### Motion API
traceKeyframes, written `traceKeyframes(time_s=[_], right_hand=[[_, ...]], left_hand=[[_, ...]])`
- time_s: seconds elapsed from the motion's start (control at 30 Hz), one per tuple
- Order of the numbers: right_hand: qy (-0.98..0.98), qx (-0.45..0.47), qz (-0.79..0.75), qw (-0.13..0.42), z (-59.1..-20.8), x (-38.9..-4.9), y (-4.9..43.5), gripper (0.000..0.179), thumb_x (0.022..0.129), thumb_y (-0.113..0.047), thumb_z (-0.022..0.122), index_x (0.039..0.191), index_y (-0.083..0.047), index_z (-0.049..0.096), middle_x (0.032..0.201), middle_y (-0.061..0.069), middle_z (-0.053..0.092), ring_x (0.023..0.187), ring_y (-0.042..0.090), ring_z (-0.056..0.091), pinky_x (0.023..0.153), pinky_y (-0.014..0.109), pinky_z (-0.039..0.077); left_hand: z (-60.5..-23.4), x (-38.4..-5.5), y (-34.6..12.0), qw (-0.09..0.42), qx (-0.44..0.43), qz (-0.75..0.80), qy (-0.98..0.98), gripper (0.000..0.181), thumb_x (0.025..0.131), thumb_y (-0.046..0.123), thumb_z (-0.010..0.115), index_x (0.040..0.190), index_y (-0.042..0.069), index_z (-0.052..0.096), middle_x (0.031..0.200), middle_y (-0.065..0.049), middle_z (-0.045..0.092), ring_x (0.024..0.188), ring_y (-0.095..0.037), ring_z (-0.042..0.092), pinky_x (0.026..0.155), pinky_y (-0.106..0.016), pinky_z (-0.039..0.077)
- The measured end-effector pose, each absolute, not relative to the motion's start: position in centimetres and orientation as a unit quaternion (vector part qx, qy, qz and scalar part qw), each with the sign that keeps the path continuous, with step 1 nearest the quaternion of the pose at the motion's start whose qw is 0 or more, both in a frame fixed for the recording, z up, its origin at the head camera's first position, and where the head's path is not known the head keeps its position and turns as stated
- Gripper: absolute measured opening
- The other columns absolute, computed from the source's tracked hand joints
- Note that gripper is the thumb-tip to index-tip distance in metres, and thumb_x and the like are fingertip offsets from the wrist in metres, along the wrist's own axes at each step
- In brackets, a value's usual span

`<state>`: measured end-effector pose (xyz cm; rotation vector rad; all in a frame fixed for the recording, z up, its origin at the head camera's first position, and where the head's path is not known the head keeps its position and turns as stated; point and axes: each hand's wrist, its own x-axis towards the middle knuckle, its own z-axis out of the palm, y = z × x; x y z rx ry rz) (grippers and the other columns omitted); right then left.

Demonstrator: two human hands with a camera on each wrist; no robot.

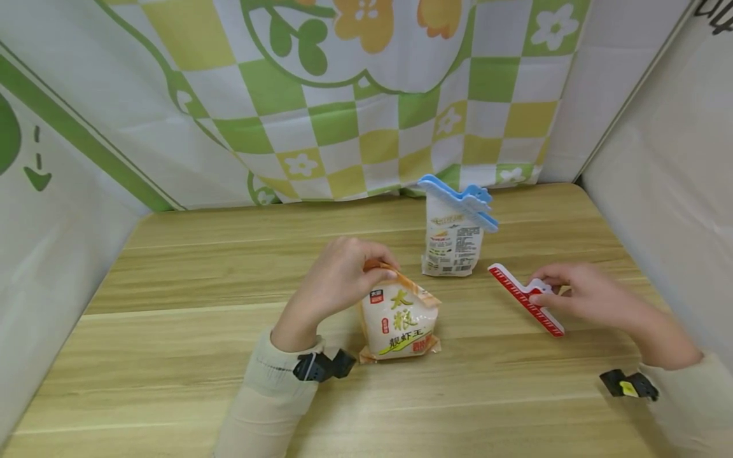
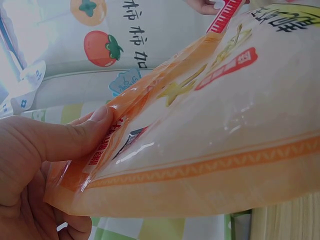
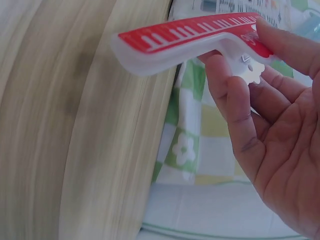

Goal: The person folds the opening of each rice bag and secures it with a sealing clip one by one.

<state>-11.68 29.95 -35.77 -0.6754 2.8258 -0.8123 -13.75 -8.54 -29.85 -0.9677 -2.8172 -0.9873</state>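
Observation:
My left hand (image 1: 343,277) pinches the top left corner of an orange and white rice bag (image 1: 395,321), which stands on the table with its upper edge slanting down to the right. In the left wrist view the thumb presses on the orange film of the bag (image 2: 240,115). To the right, my right hand (image 1: 590,296) holds a red and white sealing clip (image 1: 518,292) by its handle, apart from the bag. The right wrist view shows the clip (image 3: 190,37) between thumb and fingers; whether its jaws are parted is hard to tell.
Behind the bag stands a second white packet (image 1: 452,245) with a blue sealing clip (image 1: 458,200) across its top. A checked cloth (image 1: 343,127) hangs at the back of the wooden table (image 1: 189,331). White walls (image 1: 664,159) rise at both sides.

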Motion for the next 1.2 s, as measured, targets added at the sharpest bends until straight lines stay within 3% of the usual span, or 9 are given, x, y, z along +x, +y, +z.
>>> traceKeyframes(time_s=[0.37, 0.7, 1.03, 1.2], right_hand=[[0.907, -0.295, -0.296, 0.048, -35.9, -11.3, 27.3, 0.015, 0.087, -0.01, 0.075, 0.098, -0.015, 0.068, 0.08, -0.017, 0.064, 0.073, -0.006, 0.053, 0.062, 0.021, 0.048], [0.889, -0.314, -0.325, 0.073, -35.9, -10.8, 25.1, 0.013, 0.091, -0.014, 0.071, 0.103, -0.015, 0.067, 0.08, -0.015, 0.064, 0.069, -0.004, 0.052, 0.059, 0.021, 0.047], [0.875, -0.373, -0.309, 0.031, -36.4, -10.8, 23.9, 0.014, 0.092, -0.013, 0.068, 0.105, -0.018, 0.066, 0.081, -0.017, 0.063, 0.064, -0.007, 0.047, 0.057, 0.019, 0.043], [0.877, -0.369, -0.306, 0.04, -36.6, -10.7, 23.4, 0.012, 0.093, -0.013, 0.066, 0.105, -0.017, 0.067, 0.078, -0.015, 0.062, 0.064, -0.007, 0.045, 0.058, 0.019, 0.043]], left_hand=[[-30.1, -13.7, -8.4, 0.002, -0.312, -0.312, -0.898, 0.004, 0.089, 0.016, 0.075, 0.089, 0.014, 0.078, 0.083, 0.004, 0.075, 0.065, -0.005, 0.059, 0.061, -0.022, 0.047], [-30.1, -13.8, -8.4, 0.008, -0.312, -0.312, -0.897, 0.004, 0.088, 0.017, 0.075, 0.089, 0.014, 0.078, 0.082, 0.004, 0.076, 0.065, -0.005, 0.059, 0.061, -0.023, 0.046], [-30.0, -13.8, -8.4, 0.015, -0.307, -0.31, -0.9, 0.004, 0.088, 0.017, 0.076, 0.088, 0.014, 0.078, 0.082, 0.004, 0.075, 0.065, -0.004, 0.058, 0.061, -0.023, 0.047], [-29.9, -13.8, -8.4, 0.019, -0.309, -0.311, -0.899, 0.003, 0.088, 0.016, 0.076, 0.088, 0.014, 0.078, 0.082, 0.004, 0.076, 0.066, -0.004, 0.06, 0.062, -0.023, 0.048]])
